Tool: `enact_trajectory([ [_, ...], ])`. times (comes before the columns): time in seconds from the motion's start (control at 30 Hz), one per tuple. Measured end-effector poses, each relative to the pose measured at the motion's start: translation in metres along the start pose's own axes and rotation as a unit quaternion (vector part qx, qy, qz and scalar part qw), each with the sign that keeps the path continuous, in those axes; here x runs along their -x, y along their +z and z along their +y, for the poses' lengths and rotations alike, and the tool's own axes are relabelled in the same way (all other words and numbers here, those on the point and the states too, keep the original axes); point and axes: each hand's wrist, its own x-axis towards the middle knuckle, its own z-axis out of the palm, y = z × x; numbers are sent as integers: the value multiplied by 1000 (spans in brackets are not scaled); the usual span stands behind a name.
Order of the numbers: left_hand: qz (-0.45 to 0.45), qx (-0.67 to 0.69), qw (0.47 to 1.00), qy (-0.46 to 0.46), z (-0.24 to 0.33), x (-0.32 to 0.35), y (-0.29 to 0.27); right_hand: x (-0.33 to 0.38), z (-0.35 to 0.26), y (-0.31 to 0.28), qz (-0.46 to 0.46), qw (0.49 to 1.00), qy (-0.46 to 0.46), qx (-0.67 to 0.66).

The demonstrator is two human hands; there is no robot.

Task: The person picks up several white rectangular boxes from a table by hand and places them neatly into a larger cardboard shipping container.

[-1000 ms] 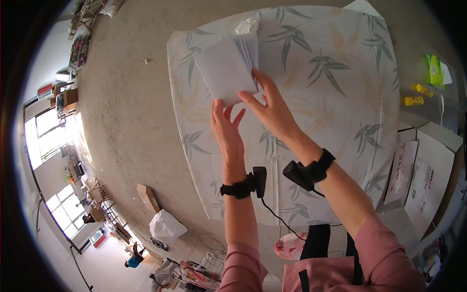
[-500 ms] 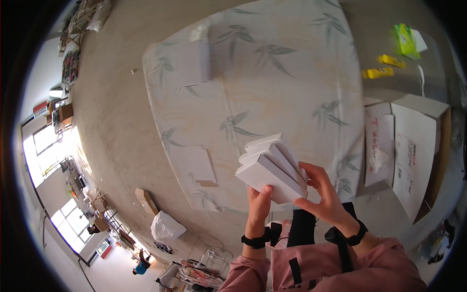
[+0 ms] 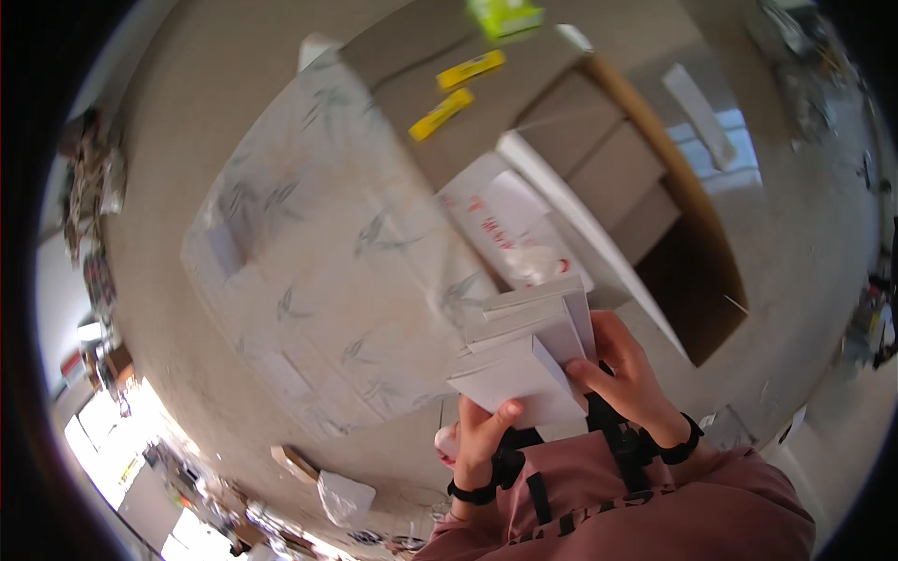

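Note:
Between my hands I hold a small stack of flat white boxes [image 3: 524, 379], fanned slightly so that their edges show in steps. My left hand [image 3: 482, 438] grips the stack from its lower left, thumb on the front box. On the right side, my right hand [image 3: 622, 366] clasps it with the thumb pressed near the front and the fingers behind. The far ends of the boxes reach over the near edge of the table with the leaf-patterned cover [image 3: 327, 271]. Just beyond them lies a crumpled clear plastic piece [image 3: 538, 265] on a carton flap.
A large open cardboard carton [image 3: 673, 252] stands right of the table, its flap [image 3: 477, 201] folded toward the table. Two yellow packs [image 3: 470, 69] and a bright green pack [image 3: 505, 17] lie beyond. A white bag [image 3: 346, 497] is on the floor at lower left.
My view has swung to the right, so the carton now sits near the middle and the table at left. Both hands keep hold of the white boxes, now near the carton.

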Motion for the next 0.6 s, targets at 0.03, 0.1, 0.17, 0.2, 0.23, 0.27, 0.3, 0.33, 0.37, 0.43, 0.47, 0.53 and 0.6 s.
enact_trajectory([
  [0.03, -6, 8, 1000, 13, -1, 2, 15, 9, -7, -15, 14, 1000, 4, 19],
  [0.1, -42, 10, 999, -17, -11, 3, 33, 29, -10, -45, 45, 997, -45, 47],
  [0.17, -40, 63, 996, -39, -16, -2, 58, 45, -13, -67, 134, 989, -53, 34],
  [0.2, -43, 56, 997, -42, -18, -5, 65, 49, -16, -75, 165, 985, -53, 0],
  [0.23, -29, 74, 996, -48, -21, -9, 70, 50, -15, -84, 168, 984, -53, -7],
  [0.27, -12, 92, 994, -52, -23, -13, 73, 49, -13, -94, 203, 976, -52, -63],
  [0.3, -13, 87, 995, -56, -29, -18, 68, 47, -9, -104, 239, 963, -50, -116],
  [0.33, 18, 111, 993, -28, -32, -21, 55, 44, -6, -114, 246, 959, -10, -141],
  [0.37, 49, 134, 990, 1, -33, -26, 41, 40, 0, -124, 248, 958, -7, -146],
  [0.43, 167, 149, 975, 0, -32, -44, 8, 28, 13, -140, 200, 928, 47, -311],
  [0.47, 194, 115, 974, 20, -32, -54, -12, 21, 18, -144, 192, 927, 38, -321],
  [0.53, 225, 80, 970, 40, -32, -69, -53, 8, 22, -146, 188, 916, 53, -351],
  [0.6, 235, 32, 968, 83, -27, -77, -88, -2, 22, -143, 179, 906, 61, -378],
])
